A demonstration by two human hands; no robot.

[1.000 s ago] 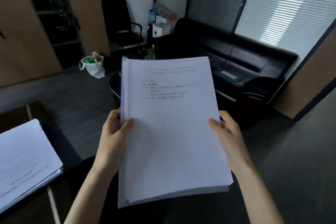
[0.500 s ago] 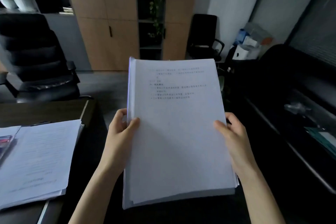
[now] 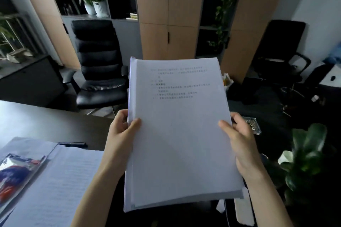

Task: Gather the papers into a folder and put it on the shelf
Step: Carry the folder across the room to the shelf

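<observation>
A thick stack of white papers in a pale folder [image 3: 180, 143] is held up in front of me, printed text near its top. My left hand [image 3: 122, 129] grips its left edge, thumb on the top sheet. My right hand [image 3: 238, 134] grips its right edge the same way. Behind it stands a wall of shelves [image 3: 88, 17] with dark open compartments and wooden cabinet doors [image 3: 169, 14]. More papers [image 3: 55, 180] lie on the dark desk [image 3: 46, 125] at the lower left.
A black leather chair [image 3: 99, 64] stands between the desk and the shelves. Two white plant pots [image 3: 96, 7] sit on a shelf. A second black chair [image 3: 280, 49] is at the right, a leafy plant [image 3: 306, 156] at the lower right. A pen [image 3: 73, 144] and a plastic packet [image 3: 16, 173] lie on the desk.
My view has swung left from the black sofa and window blinds to the shelves and desk chair. The stack stays in both hands, unchanged in grip.
</observation>
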